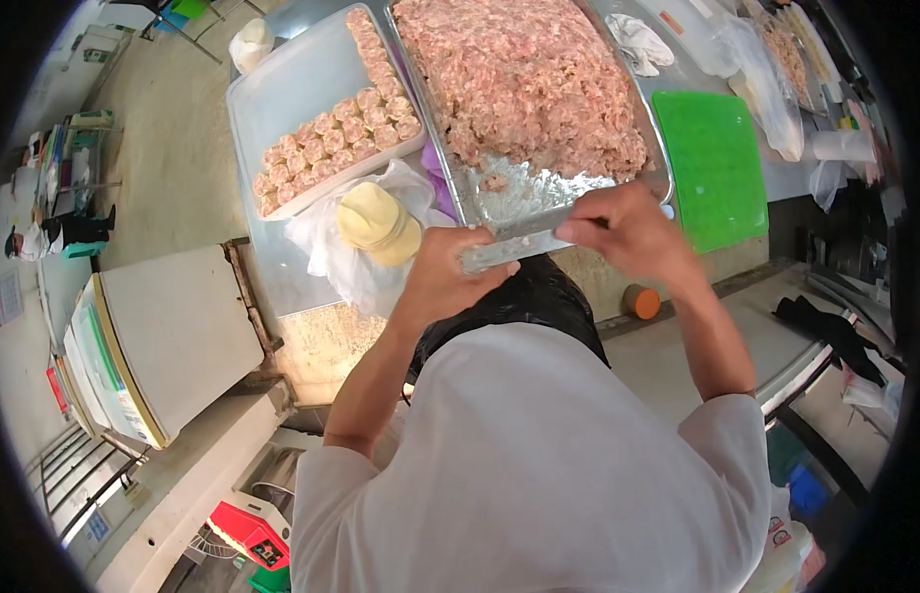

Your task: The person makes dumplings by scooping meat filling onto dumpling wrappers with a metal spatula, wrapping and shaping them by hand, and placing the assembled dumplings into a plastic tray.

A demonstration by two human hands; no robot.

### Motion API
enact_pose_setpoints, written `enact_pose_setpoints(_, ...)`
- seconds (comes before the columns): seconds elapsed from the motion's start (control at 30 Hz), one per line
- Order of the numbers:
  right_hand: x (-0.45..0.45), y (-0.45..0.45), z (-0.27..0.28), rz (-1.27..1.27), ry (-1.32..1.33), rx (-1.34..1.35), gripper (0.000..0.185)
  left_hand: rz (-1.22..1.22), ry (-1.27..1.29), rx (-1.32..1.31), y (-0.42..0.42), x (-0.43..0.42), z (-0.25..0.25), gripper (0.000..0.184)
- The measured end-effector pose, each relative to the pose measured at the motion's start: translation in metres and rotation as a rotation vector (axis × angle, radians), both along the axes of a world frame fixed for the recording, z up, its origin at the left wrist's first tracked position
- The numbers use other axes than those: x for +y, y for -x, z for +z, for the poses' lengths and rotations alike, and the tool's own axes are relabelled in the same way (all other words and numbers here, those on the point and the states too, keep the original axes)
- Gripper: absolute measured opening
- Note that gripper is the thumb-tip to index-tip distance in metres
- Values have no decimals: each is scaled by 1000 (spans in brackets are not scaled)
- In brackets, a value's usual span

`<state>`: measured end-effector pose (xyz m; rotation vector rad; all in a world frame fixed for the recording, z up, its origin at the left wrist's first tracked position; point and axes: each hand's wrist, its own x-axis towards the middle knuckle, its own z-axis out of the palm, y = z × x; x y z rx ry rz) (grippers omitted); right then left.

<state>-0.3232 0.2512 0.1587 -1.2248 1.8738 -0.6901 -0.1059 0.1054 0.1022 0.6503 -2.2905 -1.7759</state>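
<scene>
Steel table [272, 259] across the top of the frame; meat [529, 89] heaped in a tray [524, 193] at top centre, dumplings [332, 143] upper left; metal strip [524, 247] mid-frame by the tray's near edge; left hand [448, 275] grips one end between thumb and fingers, right hand [633, 232], blurred, pinches the other; greasy fingers could let the strip slip; a careless pull could knock the tray, perhaps spilling meat.

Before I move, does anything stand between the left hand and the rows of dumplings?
Yes: the yellow round stack on the white cloth lies between the left hand and the dumplings, then the tray's near wall.
</scene>
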Motion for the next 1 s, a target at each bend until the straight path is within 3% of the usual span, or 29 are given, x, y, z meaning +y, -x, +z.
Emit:
enact_pose_setpoints(0.07, -6, -4, -7, 27, 54, -19, 26, 14, 8, 72, -2, -3, 7, 19)
enact_pose_setpoints(0.1, -5, 2, -8, 34, 60, -31, 26, -12, -38, 34, -9, -6, -3, 33)
enact_pose_setpoints(0.2, -4, 16, 3, 2, 33, -53, 27, -30, -106, 19, -16, -11, -6, 49)
enact_pose_setpoints(0.33, -5, 20, 9, -24, 26, -25, 31, 69, -25, 198, -12, -11, -8, 52)
enact_pose_setpoints(0.53, -16, 0, 2, 25, 12, -62, 33, 31, -144, 67, -25, -15, -12, 29)
enact_pose_setpoints(0.63, -18, -4, 2, 22, 4, 7, 33, 65, -143, 135, -23, -13, -8, 22)
enact_pose_setpoints(0.7, -22, -8, 15, 26, 0, 120, 33, 89, -119, 66, -22, -12, -6, 20)
enact_pose_setpoints(0.87, -21, -16, -10, 41, 61, 55, 32, 25, 52, 106, -30, -19, 0, 19)
enact_pose_setpoints(1.0, -28, -25, 4, -40, 29, 1, 33, 47, 75, 33, -39, -24, -7, 19)
